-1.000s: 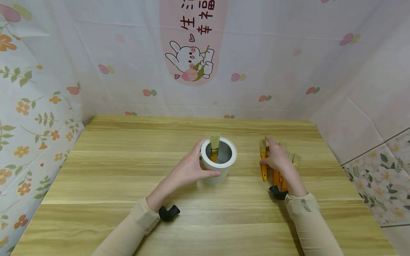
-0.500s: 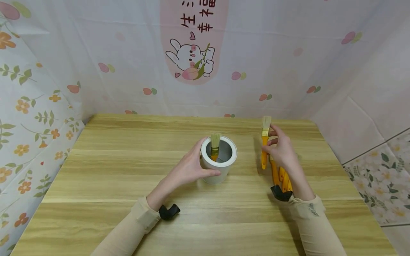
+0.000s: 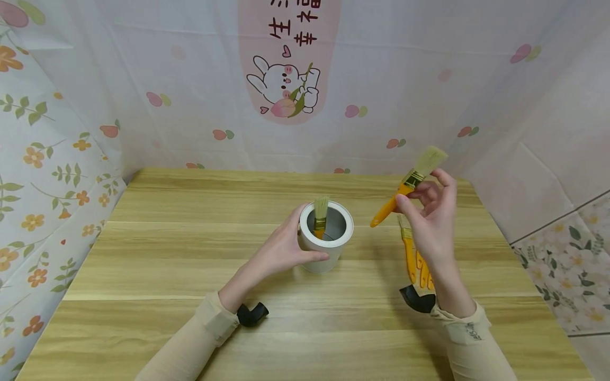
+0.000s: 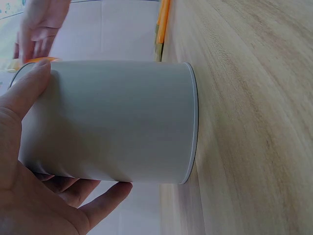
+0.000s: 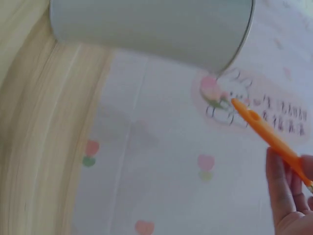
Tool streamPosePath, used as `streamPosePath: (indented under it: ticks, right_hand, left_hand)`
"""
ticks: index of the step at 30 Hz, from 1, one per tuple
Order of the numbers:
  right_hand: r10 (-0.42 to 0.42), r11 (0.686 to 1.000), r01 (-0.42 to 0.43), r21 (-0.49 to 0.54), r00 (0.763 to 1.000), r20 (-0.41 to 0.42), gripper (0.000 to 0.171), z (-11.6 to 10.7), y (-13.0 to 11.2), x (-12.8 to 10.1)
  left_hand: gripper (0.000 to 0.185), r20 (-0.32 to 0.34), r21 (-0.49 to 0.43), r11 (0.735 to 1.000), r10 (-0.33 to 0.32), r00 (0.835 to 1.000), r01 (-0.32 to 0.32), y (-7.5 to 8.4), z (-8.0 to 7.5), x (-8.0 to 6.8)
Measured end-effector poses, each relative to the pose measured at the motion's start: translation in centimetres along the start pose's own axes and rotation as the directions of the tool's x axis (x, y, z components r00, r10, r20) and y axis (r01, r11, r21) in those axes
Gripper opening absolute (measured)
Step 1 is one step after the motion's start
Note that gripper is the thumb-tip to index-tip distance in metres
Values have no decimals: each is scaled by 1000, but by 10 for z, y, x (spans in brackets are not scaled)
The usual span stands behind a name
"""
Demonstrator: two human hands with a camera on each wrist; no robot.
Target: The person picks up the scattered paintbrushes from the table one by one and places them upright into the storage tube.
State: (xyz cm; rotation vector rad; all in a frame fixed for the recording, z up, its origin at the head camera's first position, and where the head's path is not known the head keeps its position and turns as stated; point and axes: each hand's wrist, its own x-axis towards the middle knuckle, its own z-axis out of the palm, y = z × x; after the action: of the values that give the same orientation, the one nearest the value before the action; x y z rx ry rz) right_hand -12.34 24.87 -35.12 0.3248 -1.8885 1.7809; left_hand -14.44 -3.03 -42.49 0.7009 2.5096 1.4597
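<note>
A white can (image 3: 320, 259) with an open top stands upright near the middle of the table. My left hand (image 3: 286, 243) grips its left side, thumb in front and fingers around the back, as the left wrist view of the can (image 4: 112, 120) also shows. Inside it, one paintbrush (image 3: 321, 214) stands bristles up. To the right, my right hand (image 3: 434, 222) pinches another paintbrush (image 3: 393, 207) by its orange handle, above the table. That brush is tilted, bristles up and to the right, handle end pointing down toward the can. In the right wrist view its handle (image 5: 269, 134) shows between thumb and fingers.
Several more paintbrushes lie on the table under the right forearm, one brush (image 3: 408, 254) in plain sight and others partly hidden. The wooden table (image 3: 190, 211) ends at a patterned cloth backdrop (image 3: 190, 79). Black curved pieces (image 3: 252, 315) sit at both wrists.
My right hand has picked a paintbrush off the table and raised it, tilting its bristles to the right and its handle end toward the can. The left hand and can have stayed put.
</note>
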Motion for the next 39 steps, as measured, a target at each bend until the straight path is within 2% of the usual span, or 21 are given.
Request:
streamPosePath:
  ticks: [2, 5, 9, 13, 19, 24, 27, 31, 39]
  right_hand:
    - [-60, 993, 60, 97, 998, -2, 59, 7, -4, -4]
    - [-117, 977, 118, 177, 993, -15, 55, 16, -7, -9]
    - [-141, 965, 146, 216, 989, -37, 52, 25, -9, -14]
    - [-130, 969, 127, 210, 992, 0, 49, 30, -5, -19]
    - [-63, 996, 56, 71, 993, 101, 45, 34, 2, -24]
    - [-26, 998, 35, -57, 986, 163, 39, 36, 5, -25]
    - [-19, 982, 54, -182, 981, 191, 37, 37, 7, -26]
    - [4, 940, 72, -334, 975, 221, 36, 38, 12, -27]
    - [28, 905, 87, -417, 965, 262, 32, 40, 19, -29]
  left_hand:
    - [106, 0, 2, 1000, 0, 1000, 0, 0, 0, 0]
    - [106, -1, 3, 1000, 2, 1000, -2, 0, 0, 0]
    - [105, -2, 2, 1000, 4, 1000, -4, 0, 0, 0]
    - [105, -2, 10, 1000, -1, 1000, 1, 0, 0, 0]
    - [107, 2, 15, 1000, -10, 1000, 10, 0, 0, 0]
    - [108, 3, 8, 1000, -11, 1000, 11, 1, -1, 0]
    - [108, 5, 6, 1000, -7, 1000, 7, 1, -1, 0]
    - [107, 8, 5, 1000, -6, 1000, 6, 0, -1, 0]
    - [107, 5, 2, 1000, 0, 1000, 0, 0, 0, 1]
